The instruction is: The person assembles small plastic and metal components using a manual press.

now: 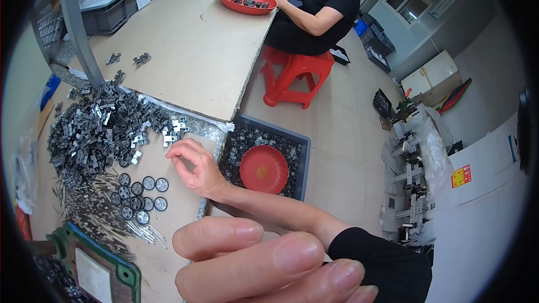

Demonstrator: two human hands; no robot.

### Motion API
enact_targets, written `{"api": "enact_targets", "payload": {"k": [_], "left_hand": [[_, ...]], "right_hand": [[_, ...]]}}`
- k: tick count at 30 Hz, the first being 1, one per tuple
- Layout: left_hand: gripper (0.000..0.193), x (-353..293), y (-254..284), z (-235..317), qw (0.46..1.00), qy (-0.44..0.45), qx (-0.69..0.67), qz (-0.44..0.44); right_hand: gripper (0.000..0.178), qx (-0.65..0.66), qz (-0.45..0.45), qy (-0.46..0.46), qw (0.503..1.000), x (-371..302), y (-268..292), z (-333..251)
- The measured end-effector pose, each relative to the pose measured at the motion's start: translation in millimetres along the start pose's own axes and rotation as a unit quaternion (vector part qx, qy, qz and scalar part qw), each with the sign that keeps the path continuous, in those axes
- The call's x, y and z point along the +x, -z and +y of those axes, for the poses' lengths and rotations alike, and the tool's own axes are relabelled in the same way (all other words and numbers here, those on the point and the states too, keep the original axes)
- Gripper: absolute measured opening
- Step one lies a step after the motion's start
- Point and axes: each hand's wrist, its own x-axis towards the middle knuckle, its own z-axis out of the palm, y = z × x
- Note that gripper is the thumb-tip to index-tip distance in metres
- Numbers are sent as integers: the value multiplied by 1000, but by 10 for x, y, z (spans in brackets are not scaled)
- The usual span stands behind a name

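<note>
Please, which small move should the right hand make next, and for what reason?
Perhaps the right hand should reach slightly forward to the shiny small parts: they lie close by it, at the near edge of the dark heap, so one of them looks easier to take than a piece from the crowded middle.

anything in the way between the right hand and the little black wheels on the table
Nothing visible: only a strip of tan tabletop separates the right hand from the little black wheels. The large fingers close to the camera appear below that gap, not across it.
</note>
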Motion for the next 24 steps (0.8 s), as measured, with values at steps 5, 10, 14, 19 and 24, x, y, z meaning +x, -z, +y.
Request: {"api": "enact_targets", "payload": {"k": [5, 10, 14, 19, 24], "left_hand": [[16, 34, 3, -50, 995, -20, 97, 1], [16, 1103, 306, -437, 675, -582, -105, -440], [17, 911, 289, -447, 759, -527, -82, -374], [19, 485, 275, -434, 871, -421, -37, -250], [19, 432, 217, -474, 908, -367, 10, -203]], "right_hand": [[11, 8, -4, -3, 1000, 0, -1, 31], [11, 4, 2, 5, 1000, 8, -9, 30], [10, 17, -1, 11, 1000, 11, 4, 37], [10, 30, 14, 24, 999, -22, -68, 109], [11, 30, 18, 10, 999, -41, -15, 143]]}}
